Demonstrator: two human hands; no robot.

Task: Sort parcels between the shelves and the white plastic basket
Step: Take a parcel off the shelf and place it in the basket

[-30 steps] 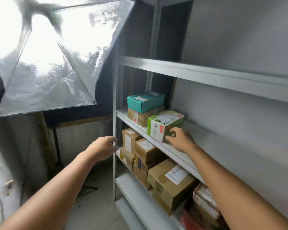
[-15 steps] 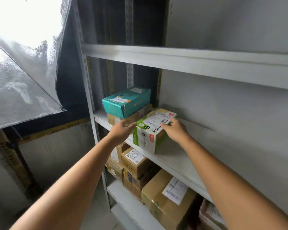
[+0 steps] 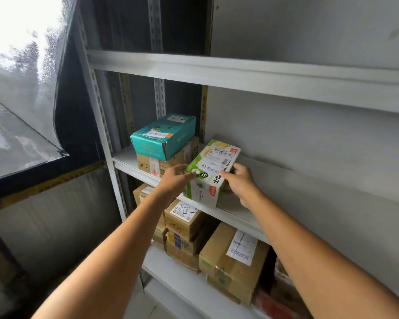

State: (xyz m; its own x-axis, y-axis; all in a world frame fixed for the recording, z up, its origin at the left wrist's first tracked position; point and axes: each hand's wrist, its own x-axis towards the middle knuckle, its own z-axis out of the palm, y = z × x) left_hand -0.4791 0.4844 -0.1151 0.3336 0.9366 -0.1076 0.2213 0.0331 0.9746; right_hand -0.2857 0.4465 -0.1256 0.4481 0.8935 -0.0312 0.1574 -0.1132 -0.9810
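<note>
Clamped between left hand [image 3: 173, 181] and right hand [image 3: 241, 186]: green-and-white carton [image 3: 211, 174] at front edge of shelf [image 3: 124, 158]; risk of drop through shallow fingertip hold

Not much is actually legible here. The green-and-white box [image 3: 213, 173] has a white shipping label [image 3: 218, 158] with a barcode and rows of Chinese print, upside down from this side and too small to read. Bigger black characters and a round green badge [image 3: 204, 174] sit below it. The teal box [image 3: 171, 140] carries a white sticker [image 3: 158, 134] with an orange patch, blurred. The small brown box [image 3: 182, 223] has a slip [image 3: 185, 209] with handwriting ending in something like "50". The big brown box [image 3: 226, 268] has a printed label [image 3: 242, 247], unreadable.
</note>
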